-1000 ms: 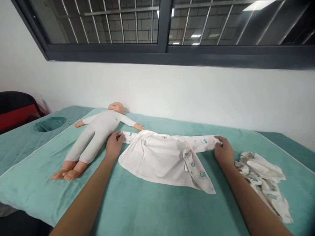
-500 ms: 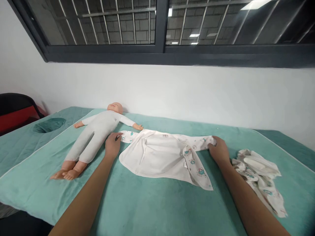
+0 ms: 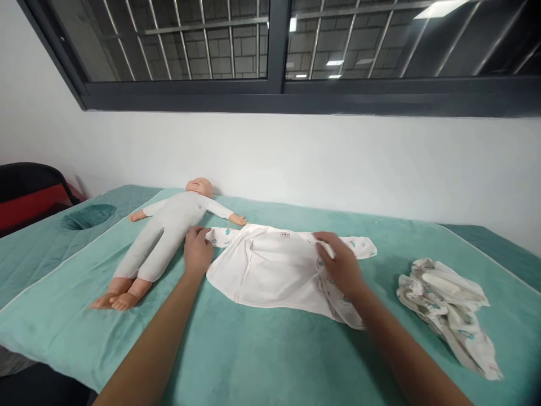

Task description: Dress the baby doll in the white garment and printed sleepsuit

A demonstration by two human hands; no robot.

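Note:
A white baby jacket (image 3: 270, 265) with small teal prints lies spread open on the teal padded table (image 3: 253, 349), sleeves stretched out left and right. My left hand (image 3: 197, 250) rests on the end of the left sleeve, fingers curled down on the cloth. My right hand (image 3: 340, 265) lies over the right front flap near the shoulder, fingers bent and pinching a fold of the jacket. A baby doll (image 3: 163, 237) in a pale grey suit lies on its back just left of my left hand, arms out.
A crumpled printed garment (image 3: 448, 307) lies at the right of the table. A white wall and a dark-framed barred window (image 3: 270, 51) stand behind. A dark red and black seat (image 3: 25, 194) shows at the far left, beside a round hole (image 3: 87, 215) in the padding.
My right hand has let go of the right sleeve end and moved left onto the jacket's front flap. My left hand has stayed on the left sleeve.

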